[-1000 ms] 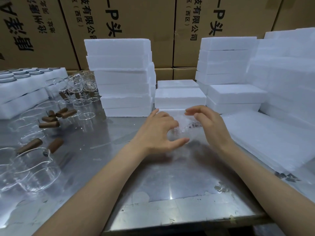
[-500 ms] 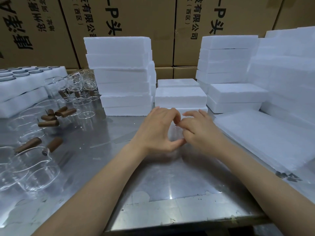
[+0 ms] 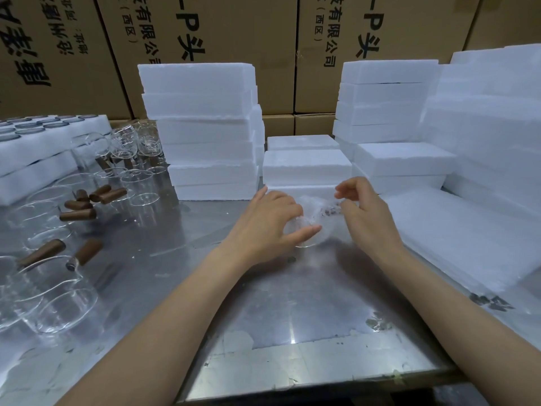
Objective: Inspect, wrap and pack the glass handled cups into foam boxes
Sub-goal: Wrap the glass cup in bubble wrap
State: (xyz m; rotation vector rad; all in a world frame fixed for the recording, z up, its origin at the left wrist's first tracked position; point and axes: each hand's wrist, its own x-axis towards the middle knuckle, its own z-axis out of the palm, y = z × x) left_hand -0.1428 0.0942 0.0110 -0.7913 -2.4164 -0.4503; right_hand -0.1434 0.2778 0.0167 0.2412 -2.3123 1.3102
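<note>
a clear glass cup (image 3: 307,230), partly swathed in thin translucent white wrapping (image 3: 314,208), sits on the scuffed steel worktop (image 3: 292,303) near its middle, between the two hands. its round rim shows low against the metal; a dark brownish bit, perhaps its handle, shows through the wrap on the right side, too blurred to be sure. the left hand (image 3: 268,222) grasps the cup from the left, fingers curled over the top and thumb stretched along the near side. the right hand (image 3: 366,213) is raised just beside the cup on the right, fingers curled, pinching the edge of the wrapping.

just behind the cup stands a short pile of white foam boxes (image 3: 306,168), very near the knuckles. to its left rises a taller stack of white foam boxes (image 3: 202,127), and to its right another stack (image 3: 386,101) with a lower foam box (image 3: 404,162) in front. a flat pile of white foam sheets (image 3: 456,230) lies on the worktop at the right, close to the right forearm. well apart on the left lie many bare glass cups with brown wooden handles (image 3: 79,213), some upright, some on their sides, with white foam trays holding glasses (image 3: 44,142) behind them. brown cardboard cartons printed with black characters (image 3: 219,30) wall off the back.
</note>
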